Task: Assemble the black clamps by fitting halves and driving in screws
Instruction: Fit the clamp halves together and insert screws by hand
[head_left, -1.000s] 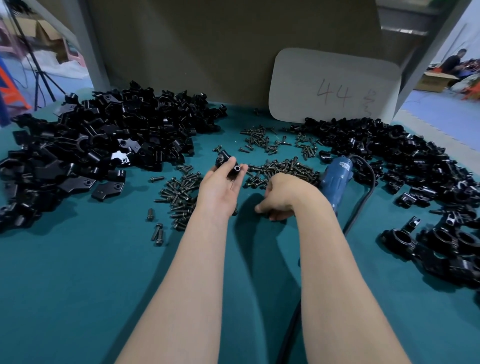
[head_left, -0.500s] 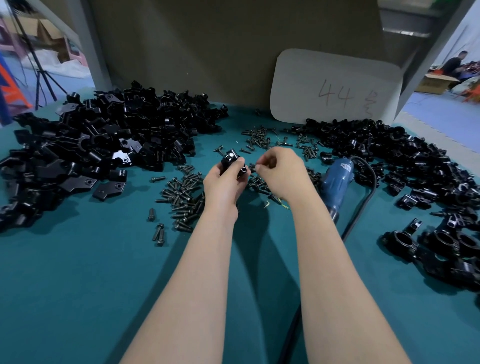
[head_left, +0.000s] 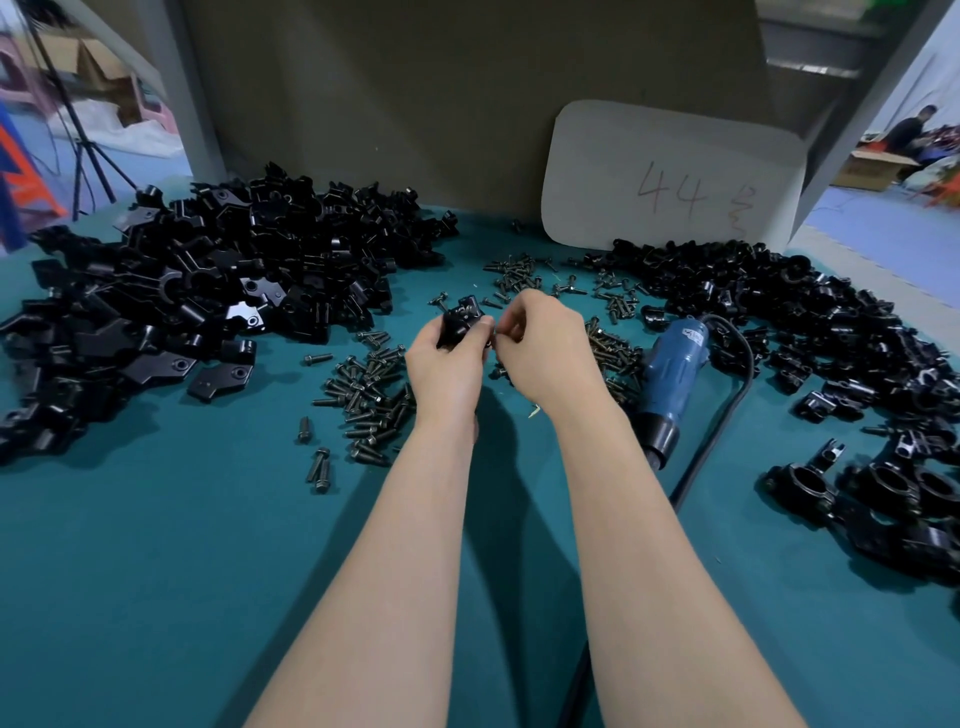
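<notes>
1. Your left hand (head_left: 449, 364) is to the left of the blue driver (head_left: 675, 364), raised off the teal surface (head_left: 156, 571). Its fingers and thumb are wrapped round one black clamp (head_left: 462, 319).
2. Your right hand (head_left: 545, 348) is between that clamp and the driver. Its fingers are curled and the fingertips (head_left: 506, 332) are pinched together at the clamp's right edge. You cannot tell from here whether anything is between them.
3. The driver lies on its side on the surface. Its black cable (head_left: 727, 415) loops round the driver's right side and runs back toward you.
4. Some loose screws (head_left: 608, 348) lie just beside the driver on its left. Another scatter of screws (head_left: 369, 400) is further left, past your left hand.
5. The big heap of clamp halves (head_left: 208, 301) lies well to the left of the driver.
6. A second heap of black parts (head_left: 805, 322) sits behind and to the right of the driver.
7. Ring-shaped clamps (head_left: 883, 493) lie to the driver's right, nearer to you.
8. The white card (head_left: 670, 176) marked "44" stands behind the driver.
</notes>
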